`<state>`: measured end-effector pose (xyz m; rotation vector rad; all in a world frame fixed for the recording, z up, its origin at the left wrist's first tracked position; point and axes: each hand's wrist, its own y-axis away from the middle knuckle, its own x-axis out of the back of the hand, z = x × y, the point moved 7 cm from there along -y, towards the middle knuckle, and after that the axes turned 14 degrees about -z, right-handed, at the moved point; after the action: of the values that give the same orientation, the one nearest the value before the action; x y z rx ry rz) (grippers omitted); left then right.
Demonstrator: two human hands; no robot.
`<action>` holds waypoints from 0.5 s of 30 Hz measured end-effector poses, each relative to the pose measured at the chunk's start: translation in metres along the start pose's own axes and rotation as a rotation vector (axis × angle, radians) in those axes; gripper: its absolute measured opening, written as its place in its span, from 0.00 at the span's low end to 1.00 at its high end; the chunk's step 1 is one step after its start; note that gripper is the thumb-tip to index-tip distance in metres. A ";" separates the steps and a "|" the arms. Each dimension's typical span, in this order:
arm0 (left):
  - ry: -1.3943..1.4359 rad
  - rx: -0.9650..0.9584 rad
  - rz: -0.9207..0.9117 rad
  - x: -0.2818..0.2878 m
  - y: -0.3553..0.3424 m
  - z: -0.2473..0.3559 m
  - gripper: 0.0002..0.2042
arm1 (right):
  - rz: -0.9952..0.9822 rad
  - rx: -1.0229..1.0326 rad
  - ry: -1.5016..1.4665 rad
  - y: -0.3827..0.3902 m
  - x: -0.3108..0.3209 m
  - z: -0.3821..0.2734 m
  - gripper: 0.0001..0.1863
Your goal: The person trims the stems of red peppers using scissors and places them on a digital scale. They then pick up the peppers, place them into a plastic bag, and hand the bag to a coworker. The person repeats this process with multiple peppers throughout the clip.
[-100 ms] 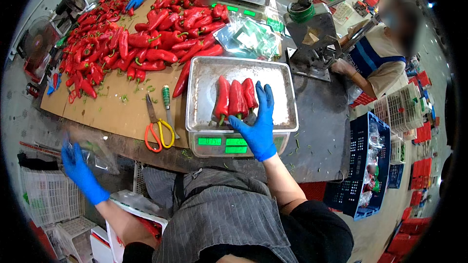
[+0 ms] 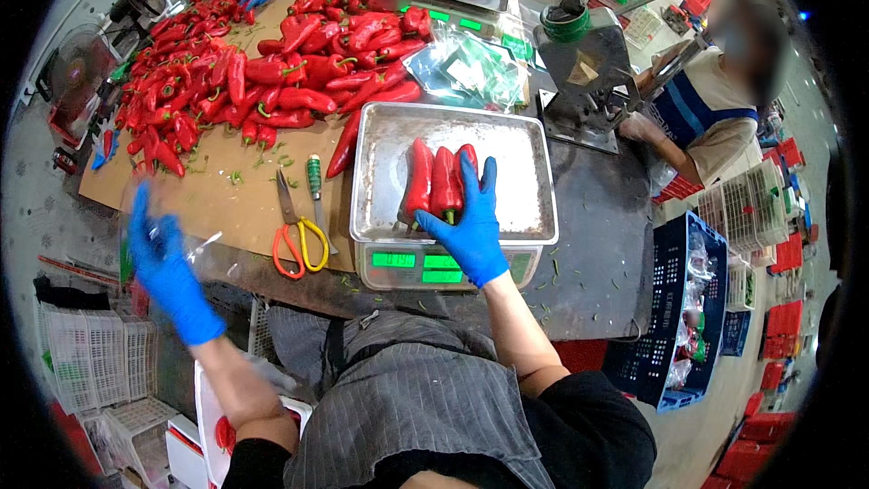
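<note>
Three long red peppers (image 2: 444,183) lie side by side in the metal tray (image 2: 385,140) of a weighing scale. My blue-gloved right hand (image 2: 471,234) is curled round their near and right side, thumb by the stems and fingers over the right pepper. At the table's left front edge, my blue-gloved left hand (image 2: 165,258) is raised, partly smeared by motion, with a thin clear plastic bag (image 2: 206,243) in its fingers. The bag's outline is hard to make out. Between my hands lie scissors (image 2: 301,244) with red and yellow handles and a green-handled knife (image 2: 315,183).
A large heap of red peppers (image 2: 217,81) covers the far left of the cardboard. Clear and green packaging bags (image 2: 471,68) lie behind the scale. A lever press (image 2: 588,81) stands right, a co-worker's hand (image 2: 641,127) beside it. A blue crate (image 2: 652,308) stands lower right.
My right hand has shifted slightly left and closed in on the peppers. My left hand has moved up and right toward the table, the clear bag moving with it.
</note>
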<state>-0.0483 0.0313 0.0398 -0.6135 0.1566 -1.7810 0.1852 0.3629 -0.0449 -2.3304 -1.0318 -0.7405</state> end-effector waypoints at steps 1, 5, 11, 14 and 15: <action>0.051 0.008 -0.061 -0.029 -0.001 0.008 0.21 | -0.022 -0.029 0.018 -0.003 -0.010 0.008 0.48; -0.182 -0.085 -0.544 -0.144 0.008 0.028 0.27 | -0.124 -0.025 0.024 -0.003 -0.010 0.026 0.41; -0.047 0.003 -0.575 -0.214 0.031 -0.019 0.18 | -0.133 -0.044 0.186 -0.005 0.002 0.029 0.37; -0.032 -0.012 -0.531 -0.211 0.033 -0.024 0.12 | -0.086 -0.059 0.221 -0.001 0.002 0.026 0.37; 0.026 -0.038 -0.477 -0.205 0.033 -0.020 0.09 | -0.062 -0.054 0.249 0.000 0.001 0.030 0.38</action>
<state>0.0064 0.2082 -0.0573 -0.6954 0.0637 -2.2503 0.1947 0.3820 -0.0665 -2.1887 -0.9867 -1.0644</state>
